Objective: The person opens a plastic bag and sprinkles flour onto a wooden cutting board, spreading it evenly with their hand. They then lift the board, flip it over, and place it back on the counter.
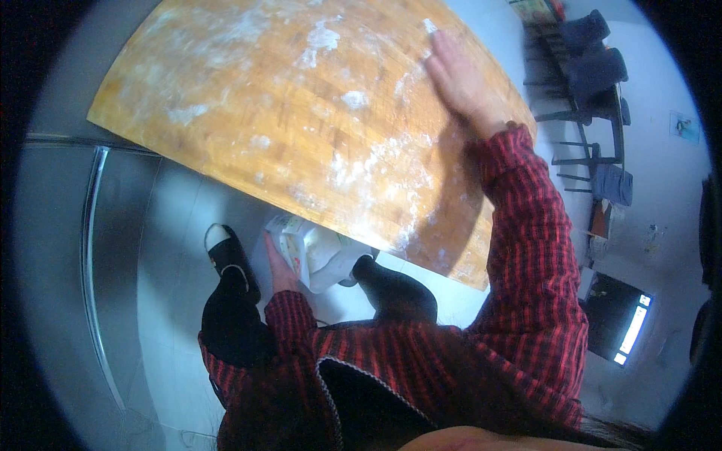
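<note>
A wooden board (254, 129) with patches of white powder, which looks like flour, spreads in front of me. My right hand (454, 76) lies flat on its right side, palm down and holding nothing. A small white smear (430, 26) shows at its fingertips. Below the near edge of the board, my left hand (279, 264) grips the side of a printed white plastic bag (330, 273). The bag's mouth gapes upward beneath the edge, with pale contents inside. Most of my left fingers are hidden behind the bag. More powder (389, 169) is scattered towards that edge.
A dark slipper (225, 248) is on the pale tiled floor (169, 265) under me. A metal-edged panel (93, 253) stands at the left. Over on the right are several dark chairs (592, 67) by a table, and a dark screen (612, 315) with a bright strip.
</note>
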`<state>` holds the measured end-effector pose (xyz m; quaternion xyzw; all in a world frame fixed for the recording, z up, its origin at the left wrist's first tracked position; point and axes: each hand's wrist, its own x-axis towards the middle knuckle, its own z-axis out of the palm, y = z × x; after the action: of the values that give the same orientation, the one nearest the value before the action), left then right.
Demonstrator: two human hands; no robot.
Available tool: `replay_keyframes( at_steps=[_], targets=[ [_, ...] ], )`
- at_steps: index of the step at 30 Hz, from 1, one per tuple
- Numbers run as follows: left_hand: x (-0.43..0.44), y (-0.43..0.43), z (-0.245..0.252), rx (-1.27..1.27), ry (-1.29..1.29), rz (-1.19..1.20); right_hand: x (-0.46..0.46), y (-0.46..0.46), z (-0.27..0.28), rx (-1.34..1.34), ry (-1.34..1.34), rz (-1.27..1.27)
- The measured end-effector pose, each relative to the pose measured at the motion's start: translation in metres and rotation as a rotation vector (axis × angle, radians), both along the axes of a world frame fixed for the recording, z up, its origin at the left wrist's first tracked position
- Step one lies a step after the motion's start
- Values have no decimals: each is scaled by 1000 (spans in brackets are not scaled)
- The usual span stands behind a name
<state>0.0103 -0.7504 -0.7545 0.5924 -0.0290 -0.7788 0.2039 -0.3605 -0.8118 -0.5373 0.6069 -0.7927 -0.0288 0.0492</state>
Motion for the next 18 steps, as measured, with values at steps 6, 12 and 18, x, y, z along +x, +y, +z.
replay_keyframes(
  at_steps=[6, 12, 18],
  targets=[
    [7, 8, -35, -18, 178, 47, 48, 63, -21, 174, -409, 614],
    [7, 10, -36, 134, 261, 156, 19, 79, -6, -68, -100, -280],
    [11, 17, -36, 150, 575, 183, 119, 133, -28, 20, -523, 151]
  ],
)
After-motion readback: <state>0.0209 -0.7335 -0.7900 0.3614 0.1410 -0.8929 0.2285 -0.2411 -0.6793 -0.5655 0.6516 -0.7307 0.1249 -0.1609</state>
